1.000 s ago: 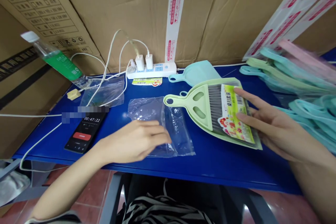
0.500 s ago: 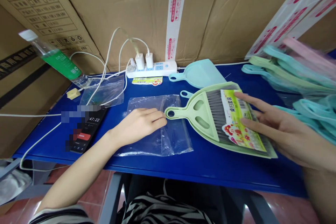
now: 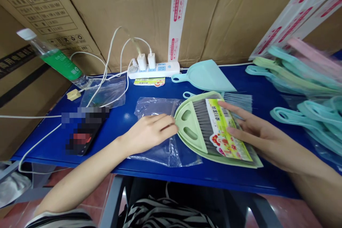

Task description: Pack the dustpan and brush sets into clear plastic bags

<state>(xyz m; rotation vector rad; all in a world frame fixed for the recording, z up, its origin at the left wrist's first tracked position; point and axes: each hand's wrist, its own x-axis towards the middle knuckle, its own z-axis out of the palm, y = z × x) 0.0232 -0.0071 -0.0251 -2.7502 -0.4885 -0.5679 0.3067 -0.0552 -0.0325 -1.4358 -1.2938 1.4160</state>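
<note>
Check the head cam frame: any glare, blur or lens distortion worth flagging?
Head view: glare streaks on the clear plastic zip bag; a small highlight on the glossy blue tabletop, whose front edge bows from wide-angle distortion; a pixel mosaic covers the black phone; the bagged pink plastic dustpans at upper right look soft.

Left hand (image 3: 151, 132) lies flat; right hand (image 3: 260, 139) spread, seemingly pressing down.

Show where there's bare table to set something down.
Bare blue table runs along the front edge, below the green dustpan, and between the phone and the plastic bag. Another patch lies between the teal dustpan and the stacked handles. Cables crowd the back left.
</note>
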